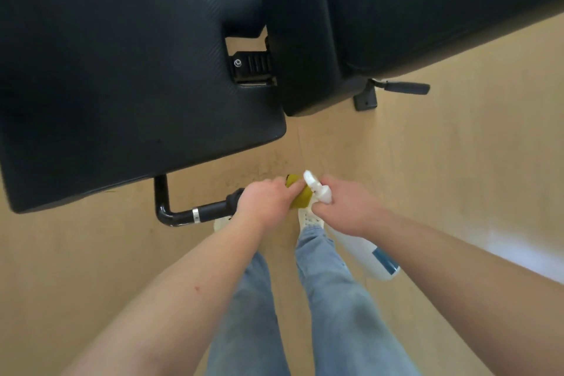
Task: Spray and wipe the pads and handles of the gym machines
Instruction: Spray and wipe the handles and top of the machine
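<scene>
Just below a black seat pad point(122, 70), a person's left hand point(265, 201) wraps a yellow cloth point(297, 195) around the free end of a machine handle point(210, 211), fingers curled tight over the fabric. The handle is a glossy black tube with a silver band point(196, 214). Its long axis runs left to right across the view, its end pointing right, and at its left an elbow bend turns it up under the pad. The right hand point(348, 207), just beside the left, grips the neck of a white spray bottle point(366, 253) with a blue label. The bottle lies on a diagonal, nozzle aimed up and left and almost touching the cloth, base trailing down and right. The seat pad has a fine woven texture and rounded corners, and a second pad point(396, 9), smoother and thicker, sits to its right across a narrow gap. A dark lever point(406, 87) juts from under the second pad. Blue jeans point(335, 299) and white shoes point(311, 218) stand on a tan floor point(457, 162).
</scene>
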A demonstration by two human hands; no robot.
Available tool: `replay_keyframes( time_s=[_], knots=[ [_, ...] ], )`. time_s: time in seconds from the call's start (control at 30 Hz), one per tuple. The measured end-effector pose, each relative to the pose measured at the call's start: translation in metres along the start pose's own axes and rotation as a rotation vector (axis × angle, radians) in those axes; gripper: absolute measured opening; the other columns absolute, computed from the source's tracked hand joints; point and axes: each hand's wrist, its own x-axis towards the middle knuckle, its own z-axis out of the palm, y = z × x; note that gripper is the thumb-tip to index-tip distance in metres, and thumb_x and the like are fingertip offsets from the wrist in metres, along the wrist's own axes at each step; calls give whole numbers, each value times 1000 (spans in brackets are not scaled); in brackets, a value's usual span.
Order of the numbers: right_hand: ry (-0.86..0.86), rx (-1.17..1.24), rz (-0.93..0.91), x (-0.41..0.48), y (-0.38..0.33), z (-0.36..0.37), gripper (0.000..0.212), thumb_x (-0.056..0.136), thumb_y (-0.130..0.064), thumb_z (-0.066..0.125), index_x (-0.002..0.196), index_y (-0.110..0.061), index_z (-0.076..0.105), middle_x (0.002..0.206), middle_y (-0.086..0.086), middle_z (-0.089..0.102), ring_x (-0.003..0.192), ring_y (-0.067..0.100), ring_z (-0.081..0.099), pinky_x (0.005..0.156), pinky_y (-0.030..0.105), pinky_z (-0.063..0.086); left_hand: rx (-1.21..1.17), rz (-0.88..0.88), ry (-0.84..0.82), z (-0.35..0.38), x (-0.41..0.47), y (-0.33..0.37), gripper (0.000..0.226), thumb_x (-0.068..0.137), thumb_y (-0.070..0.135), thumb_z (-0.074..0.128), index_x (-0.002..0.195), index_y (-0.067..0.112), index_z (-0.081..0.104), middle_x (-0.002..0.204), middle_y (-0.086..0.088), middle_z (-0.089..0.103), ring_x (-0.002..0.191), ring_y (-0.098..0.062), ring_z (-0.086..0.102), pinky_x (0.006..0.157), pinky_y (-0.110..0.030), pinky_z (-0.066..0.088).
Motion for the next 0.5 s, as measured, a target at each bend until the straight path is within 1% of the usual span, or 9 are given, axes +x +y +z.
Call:
replay_keyframes(
  time_s=[0.03,0.1,0.2,0.27,0.33,0.4,0.43,0.5],
  knots=[
    [-7,-30,8,-1,-1,1,9,98,-32,55,96,-26,49,85,-2,59,82,24,59,58,27,36,-4,-3,29,1,-7,-7,48,106,38,44,149,31,22,111,-8,56,93,-32,63,62,-40,43],
    [-9,-82,14,-4,-6,4,13,99,-33,55,104,-21,51,86,-1,60,82,24,57,57,26,33,-11,-26,78,3,-24,-25,61,106,41,45,157,32,14,114,-7,57,94,-30,64,61,-38,39],
    [-9,-101,5,-8,-20,12,15,99,-33,56,108,-22,52,85,-2,60,73,16,54,56,28,33,28,-46,133,10,-63,-55,65,104,40,48,159,32,13,112,-5,58,90,-27,63,61,-36,37],
    [-24,-85,9,-9,-30,21,15,98,-33,56,109,-23,54,87,-1,63,73,13,56,57,31,36,43,-69,147,14,-88,-78,67,102,45,50,159,32,17,109,-4,58,89,-25,63,62,-35,36],
    [-41,-31,11,-8,-38,30,14,97,-32,57,108,-23,55,89,0,64,76,16,60,60,33,42,40,-98,182,20,-108,-96,68,99,49,55,157,33,24,106,-2,59,86,-25,63,61,-35,37],
    [-48,9,-2,-7,-46,35,11,96,-31,57,105,-23,54,89,1,64,76,18,60,61,34,44,30,-87,195,24,-118,-107,64,97,52,58,154,33,35,101,-2,61,80,-26,64,61,-35,44],
    [-47,25,-9,-6,-49,37,10,96,-30,57,103,-24,53,88,1,63,75,18,60,61,33,44,26,-91,183,23,-116,-108,61,96,54,56,151,33,38,100,-2,62,79,-26,65,62,-35,46],
    [-38,44,-17,-4,-52,38,7,96,-29,57,99,-26,52,87,0,63,73,17,59,60,33,43,-9,-137,135,16,-107,-103,52,98,62,46,140,33,41,100,2,64,79,-27,66,59,-33,42]
  ],
)
